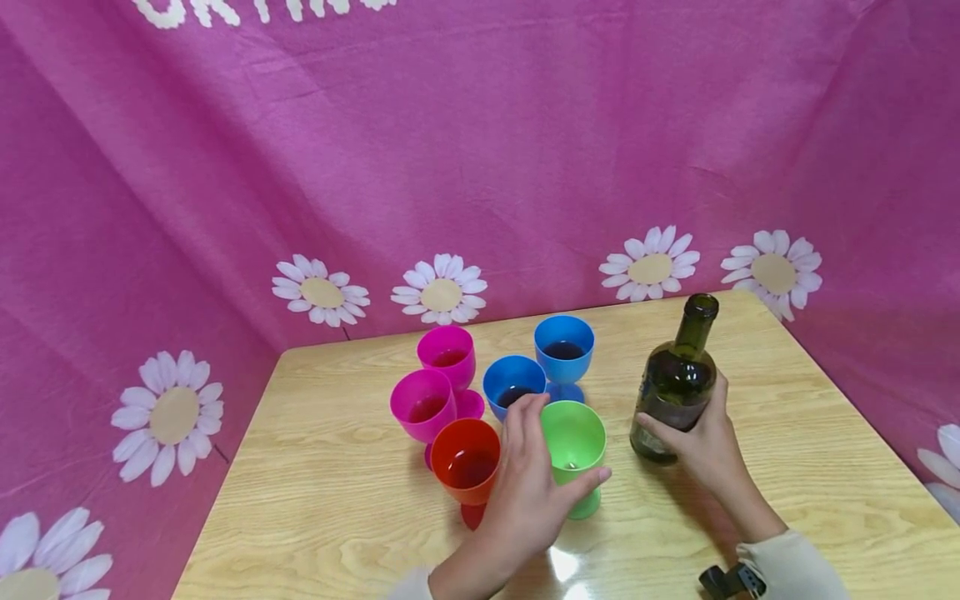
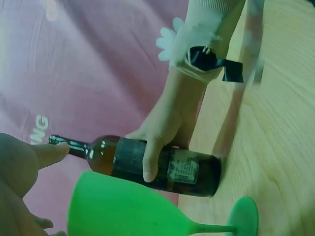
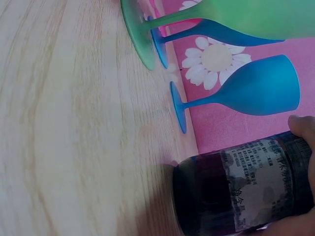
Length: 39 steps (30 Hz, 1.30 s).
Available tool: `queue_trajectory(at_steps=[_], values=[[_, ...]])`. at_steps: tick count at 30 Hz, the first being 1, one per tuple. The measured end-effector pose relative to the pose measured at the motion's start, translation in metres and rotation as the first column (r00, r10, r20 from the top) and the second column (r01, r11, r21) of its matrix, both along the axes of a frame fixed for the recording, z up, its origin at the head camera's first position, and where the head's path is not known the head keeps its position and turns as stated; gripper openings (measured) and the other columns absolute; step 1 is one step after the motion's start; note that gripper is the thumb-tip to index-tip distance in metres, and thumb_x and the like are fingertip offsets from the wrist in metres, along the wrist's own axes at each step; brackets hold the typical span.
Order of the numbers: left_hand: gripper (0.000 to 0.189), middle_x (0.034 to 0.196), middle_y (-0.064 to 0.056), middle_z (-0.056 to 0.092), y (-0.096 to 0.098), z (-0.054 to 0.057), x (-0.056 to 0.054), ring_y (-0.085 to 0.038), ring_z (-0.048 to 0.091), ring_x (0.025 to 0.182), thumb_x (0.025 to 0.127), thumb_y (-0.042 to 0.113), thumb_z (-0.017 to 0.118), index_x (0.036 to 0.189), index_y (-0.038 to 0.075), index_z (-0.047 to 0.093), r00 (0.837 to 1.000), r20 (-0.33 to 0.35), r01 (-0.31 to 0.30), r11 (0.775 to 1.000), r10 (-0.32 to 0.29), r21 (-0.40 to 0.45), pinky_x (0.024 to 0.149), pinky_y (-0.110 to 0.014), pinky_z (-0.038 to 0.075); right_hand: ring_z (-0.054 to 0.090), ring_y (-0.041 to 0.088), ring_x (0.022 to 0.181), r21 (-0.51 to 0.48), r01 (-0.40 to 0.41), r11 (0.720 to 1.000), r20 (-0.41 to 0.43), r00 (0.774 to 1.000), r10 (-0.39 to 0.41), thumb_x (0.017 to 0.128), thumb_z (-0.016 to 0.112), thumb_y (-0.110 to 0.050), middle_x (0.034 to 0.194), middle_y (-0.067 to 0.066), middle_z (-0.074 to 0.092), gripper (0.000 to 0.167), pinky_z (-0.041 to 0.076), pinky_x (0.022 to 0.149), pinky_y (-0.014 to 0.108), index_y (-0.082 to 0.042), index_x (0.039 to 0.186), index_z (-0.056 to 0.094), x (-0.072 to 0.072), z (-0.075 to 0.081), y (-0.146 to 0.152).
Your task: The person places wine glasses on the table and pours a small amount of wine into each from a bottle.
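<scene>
My right hand [image 1: 708,446] grips a dark green wine bottle [image 1: 675,387] round its labelled body, thumb across the front. The bottle's base [image 3: 184,199] is close to the table, its bare neck pointing up. At the middle of the table my left hand [image 1: 528,483] reaches round a light green plastic goblet [image 1: 573,437], thumb and fingers spread on either side of the bowl. In the left wrist view the thumb [image 2: 51,153] stands apart from the green goblet's bowl [image 2: 118,204]. No dark liquid shows in this goblet. A red goblet [image 1: 465,458] with dark liquid stands just left of the left hand.
Two blue goblets [image 1: 564,346] stand behind the green one, and two magenta goblets [image 1: 423,404] stand to the left; all hold dark liquid. The wooden table [image 1: 315,500] ends at a pink cloth backdrop [image 1: 487,167] printed with daisies. A black device [image 1: 731,581] is strapped on the right wrist.
</scene>
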State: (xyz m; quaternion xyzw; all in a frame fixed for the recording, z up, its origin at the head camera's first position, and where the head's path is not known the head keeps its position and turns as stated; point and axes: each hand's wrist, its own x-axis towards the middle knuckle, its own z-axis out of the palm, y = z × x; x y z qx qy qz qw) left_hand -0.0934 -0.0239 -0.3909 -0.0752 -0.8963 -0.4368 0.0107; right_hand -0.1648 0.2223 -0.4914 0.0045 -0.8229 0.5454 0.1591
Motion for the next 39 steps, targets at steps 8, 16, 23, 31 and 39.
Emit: queue_trajectory(at_steps=[8,16,23,31,39], values=[[0.100,0.151,-0.002,0.038,0.011,-0.018,-0.003,-0.023,0.038,0.140,0.077,0.045,0.090,0.155,0.016,0.034,0.993,-0.059,-0.105,0.994,0.104,-0.017,0.105,-0.050,0.052,0.045,0.042,0.134,-0.013,-0.015,1.000,-0.007,1.000,0.015,0.083,0.088,-0.015,0.150,0.025,0.045,0.116,0.030,0.112,0.062,-0.028,0.162,0.005,-0.001,0.001,-0.001],[0.105,0.151,0.000,0.045,0.015,-0.036,-0.006,-0.023,0.045,0.137,0.075,0.046,0.092,0.157,0.017,0.034,0.988,-0.035,-0.143,0.975,0.151,0.170,0.104,-0.049,0.053,0.042,0.044,0.137,-0.018,-0.025,1.000,0.007,1.000,0.025,0.083,0.088,-0.016,0.152,0.027,0.042,0.116,0.028,0.113,0.066,-0.029,0.162,0.003,0.000,0.001,0.000],[0.101,0.149,0.000,0.050,0.017,-0.044,-0.011,-0.023,0.050,0.132,0.075,0.045,0.091,0.156,0.020,0.037,0.991,0.018,-0.134,0.954,0.135,0.268,0.100,-0.048,0.055,0.042,0.043,0.136,-0.020,-0.020,1.000,0.003,1.000,0.020,0.083,0.087,-0.014,0.151,0.026,0.042,0.115,0.029,0.113,0.064,-0.025,0.162,0.005,0.001,0.002,0.000],[0.092,0.145,0.000,0.051,0.017,-0.049,-0.015,-0.025,0.052,0.130,0.080,0.039,0.090,0.154,0.027,0.037,0.993,0.073,-0.117,0.927,0.098,0.355,0.098,-0.049,0.056,0.041,0.042,0.137,-0.035,-0.027,0.999,0.006,1.000,0.027,0.083,0.087,-0.012,0.152,0.024,0.040,0.115,0.027,0.115,0.063,-0.024,0.162,0.004,0.001,0.004,0.000],[0.089,0.144,0.000,0.050,0.017,-0.051,-0.015,-0.025,0.052,0.130,0.081,0.036,0.090,0.152,0.030,0.037,0.993,0.083,-0.114,0.911,0.088,0.396,0.100,-0.050,0.055,0.040,0.041,0.139,-0.063,-0.022,0.998,0.013,1.000,0.023,0.082,0.087,-0.008,0.155,0.023,0.038,0.118,0.026,0.117,0.061,-0.024,0.163,0.002,0.000,0.005,-0.001]])
